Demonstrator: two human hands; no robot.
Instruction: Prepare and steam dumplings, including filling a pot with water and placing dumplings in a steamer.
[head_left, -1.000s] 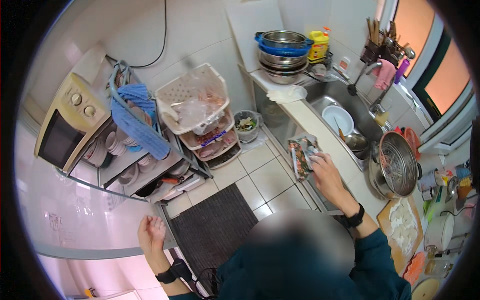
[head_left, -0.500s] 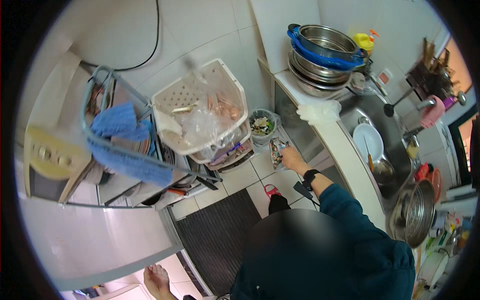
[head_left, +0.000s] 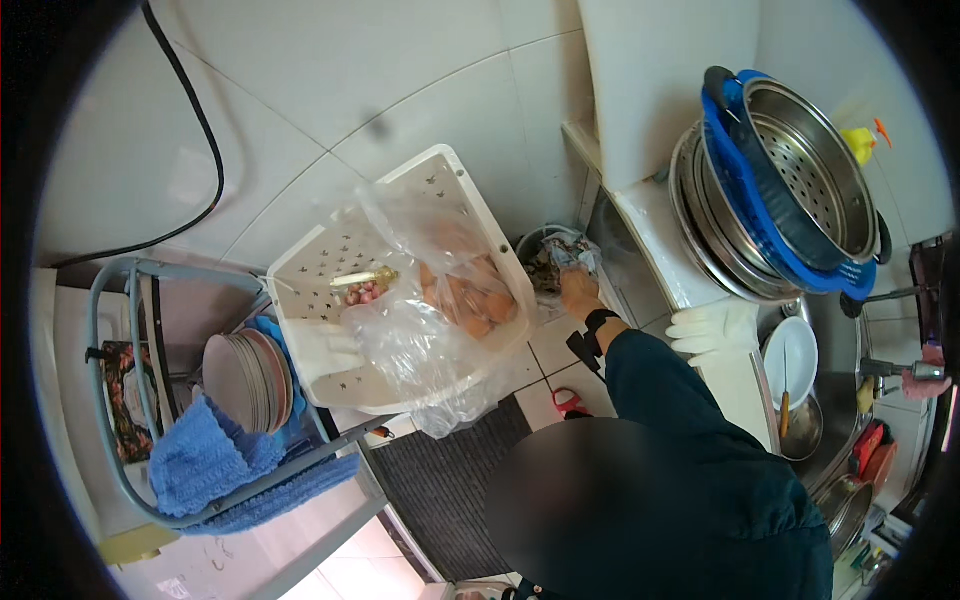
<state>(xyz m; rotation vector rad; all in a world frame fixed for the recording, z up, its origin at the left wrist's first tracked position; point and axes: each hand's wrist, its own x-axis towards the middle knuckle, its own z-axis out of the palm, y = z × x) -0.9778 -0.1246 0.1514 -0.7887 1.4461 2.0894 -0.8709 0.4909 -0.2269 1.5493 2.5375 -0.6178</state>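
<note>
My right hand [head_left: 577, 288] reaches down into a small waste bin [head_left: 524, 243] on the floor, beside the counter's end. In its closed fingers is a crumpled, multicoloured plastic packet [head_left: 568, 250], which lies at the bin's mouth over some food scraps. Part of the fingers is hidden behind the hand and packet. A black band [head_left: 599, 320] circles my right wrist. Left of the bin stands a white plastic basket [head_left: 300, 262] holding carrot-like orange vegetables [head_left: 474, 300], small reddish bulbs [head_left: 362, 294] and clear plastic bags [head_left: 415, 350]. My left hand is out of view.
Stacked steel pots and a blue-rimmed steamer [head_left: 808, 140] stand on the counter at right, near white gloves [head_left: 712, 330]. Beyond is a sink with a white bowl [head_left: 803, 350]. At left, a metal rack [head_left: 110, 290] holds plates [head_left: 235, 380] and a blue towel [head_left: 205, 455]. A dark mat [head_left: 450, 490] covers some floor.
My right hand has carried the packet forward and down into the bin. My left hand, visible earlier at lower left, has left the picture. The view has shifted closer to the basket.
</note>
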